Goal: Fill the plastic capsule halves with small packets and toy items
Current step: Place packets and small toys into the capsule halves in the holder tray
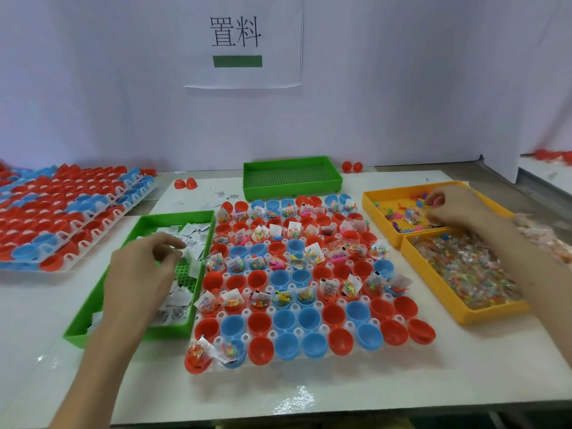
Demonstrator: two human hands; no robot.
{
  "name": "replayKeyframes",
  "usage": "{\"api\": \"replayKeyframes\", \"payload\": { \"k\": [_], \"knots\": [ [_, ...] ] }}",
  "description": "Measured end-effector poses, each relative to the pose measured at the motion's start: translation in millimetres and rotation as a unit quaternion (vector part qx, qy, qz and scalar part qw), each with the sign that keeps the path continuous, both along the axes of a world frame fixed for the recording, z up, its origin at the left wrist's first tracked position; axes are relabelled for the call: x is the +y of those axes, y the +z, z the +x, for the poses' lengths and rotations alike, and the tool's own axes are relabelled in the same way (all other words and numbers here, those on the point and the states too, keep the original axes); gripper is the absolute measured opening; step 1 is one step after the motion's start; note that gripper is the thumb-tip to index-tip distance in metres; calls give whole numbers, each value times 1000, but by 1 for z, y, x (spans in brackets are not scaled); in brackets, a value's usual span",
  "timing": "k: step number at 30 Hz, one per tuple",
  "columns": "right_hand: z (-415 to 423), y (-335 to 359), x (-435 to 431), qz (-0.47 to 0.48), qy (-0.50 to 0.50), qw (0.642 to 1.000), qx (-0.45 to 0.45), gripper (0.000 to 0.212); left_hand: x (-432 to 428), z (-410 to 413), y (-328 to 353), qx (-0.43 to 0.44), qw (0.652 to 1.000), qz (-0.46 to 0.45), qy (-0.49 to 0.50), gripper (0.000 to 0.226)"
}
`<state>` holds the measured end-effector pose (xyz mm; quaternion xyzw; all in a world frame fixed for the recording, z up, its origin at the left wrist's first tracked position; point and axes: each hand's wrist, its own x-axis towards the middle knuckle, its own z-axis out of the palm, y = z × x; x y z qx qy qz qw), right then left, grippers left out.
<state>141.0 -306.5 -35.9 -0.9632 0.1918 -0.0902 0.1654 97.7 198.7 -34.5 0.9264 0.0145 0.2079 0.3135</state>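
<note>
A clear holder rack in the middle carries rows of red capsule halves and blue capsule halves; many in the far and middle rows hold bead packets and white packets, most of the two nearest rows look empty. My left hand hovers over the green tray of white packets, fingertips pinching a white packet. My right hand reaches into the far yellow tray of small toys, fingers closed around a pink toy piece.
A second yellow tray full of bead packets sits at the right. An empty green tray stands behind the rack. Stacked racks of capsule halves lie at the left. Loose red halves rest near the white backboard.
</note>
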Motion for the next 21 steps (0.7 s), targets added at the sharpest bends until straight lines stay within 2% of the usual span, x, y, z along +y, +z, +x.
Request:
{"api": "replayKeyframes", "payload": {
  "k": [3,6,8,10,13,16,19,21],
  "knots": [
    [0,0,2,-7,18,1000,10,5,1,-5,13,-86,994,-66,-19,19],
    [-1,-1,1,-28,23,999,-3,9,-6,-15,27,-120,969,-210,-45,28],
    [-1,-1,-2,-40,21,999,-29,12,-11,-26,35,-114,923,-358,-81,30],
    [-2,-1,-6,-46,25,997,-52,12,-17,-39,42,-86,862,-482,-132,19],
    [-4,0,-11,-44,25,995,-86,17,-32,-57,46,-62,808,-555,-187,13],
    [-6,5,-9,-26,9,989,-148,14,-58,-65,47,-45,763,-616,-192,13],
    [-13,21,16,61,-17,968,-241,13,-97,-67,51,-11,705,-677,-212,14],
    [-28,39,49,216,-10,926,-308,14,-125,-70,55,22,679,-695,-234,14]
  ]
}}
